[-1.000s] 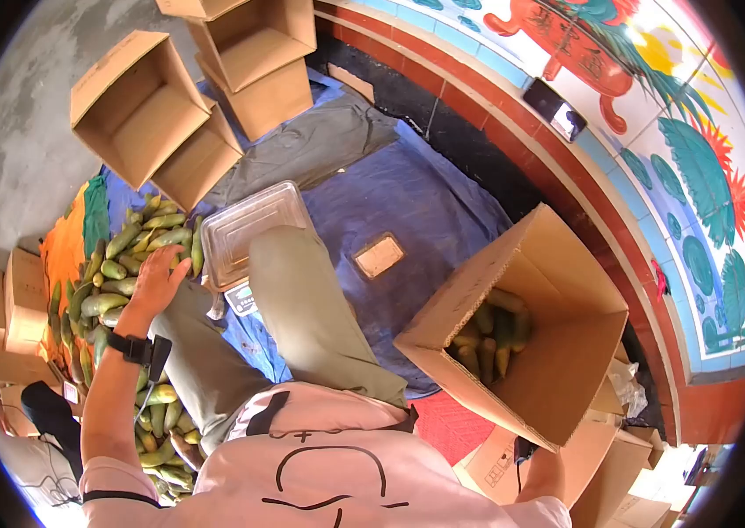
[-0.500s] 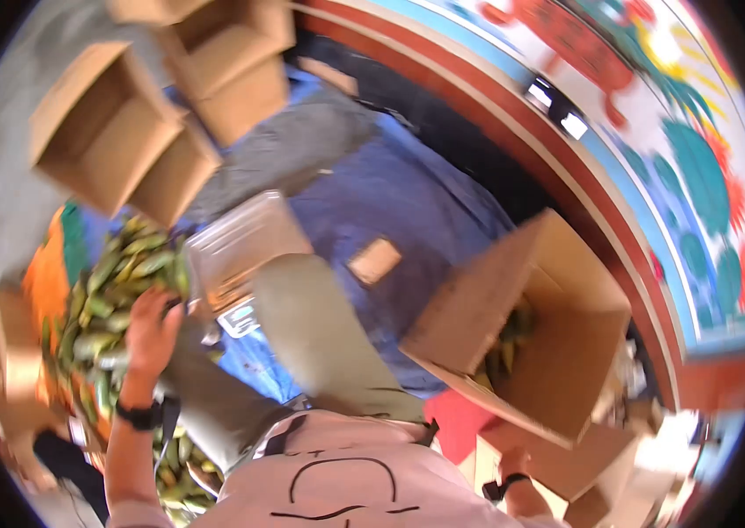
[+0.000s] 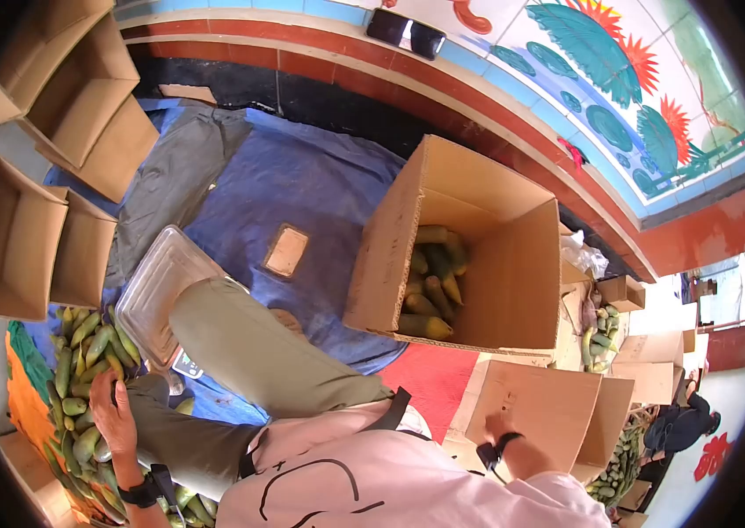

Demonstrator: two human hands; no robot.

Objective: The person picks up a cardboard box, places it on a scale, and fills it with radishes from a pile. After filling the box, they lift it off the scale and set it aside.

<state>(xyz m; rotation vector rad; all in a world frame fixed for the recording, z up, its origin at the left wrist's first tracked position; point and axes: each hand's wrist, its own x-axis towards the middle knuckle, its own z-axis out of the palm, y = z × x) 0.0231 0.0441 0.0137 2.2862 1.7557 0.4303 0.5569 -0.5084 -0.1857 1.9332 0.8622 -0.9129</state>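
Observation:
My left hand [image 3: 115, 412], with a black band on its wrist, is at the edge of a pile of green and yellowish cucumber-like vegetables [image 3: 82, 383]; its fingers are extended and nothing shows held in them. Beside a cardboard box flap [image 3: 540, 407] is my right hand [image 3: 502, 428], also with a black wristband; its fingers are too small and partly hidden to read. A large open cardboard box [image 3: 513, 290] stands ahead, tilted in view, with several of the same vegetables [image 3: 434, 286] inside.
A clear plastic tub [image 3: 148, 299] lies near my knee on a blue tarp [image 3: 293, 176], beside a small cardboard piece [image 3: 286, 251]. Empty boxes [image 3: 12, 238] stand at the left. A phone-like object [image 3: 405, 33] rests on the wall ledge. A person [image 3: 680, 424] is at the far right.
The view has turned rightwards, so the large box sits nearer the middle and its vegetables show more. My left hand stays by the pile and my right hand by the flap.

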